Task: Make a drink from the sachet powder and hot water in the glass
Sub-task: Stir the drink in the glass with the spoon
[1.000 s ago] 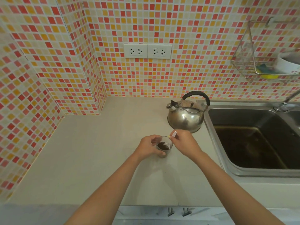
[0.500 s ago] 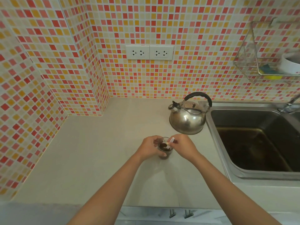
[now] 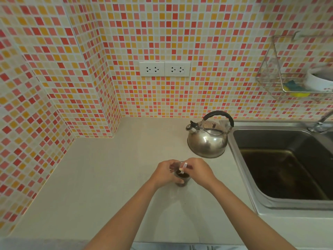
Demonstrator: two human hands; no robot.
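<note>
Both my arms are bare along all that shows of them, skin from elbow to fingertip, with nothing worn. My left forearm (image 3: 126,212) comes up from the near side of the kettle (image 3: 207,141), broad at the bottom and narrowing to a slim wrist. My right forearm (image 3: 239,206) matches it, a little closer to the kettle's sink side. My left hand (image 3: 164,174) and right hand (image 3: 200,171), just in front of the kettle, show their smooth backs and rounded knuckles. The nails are too small to make out.
</note>
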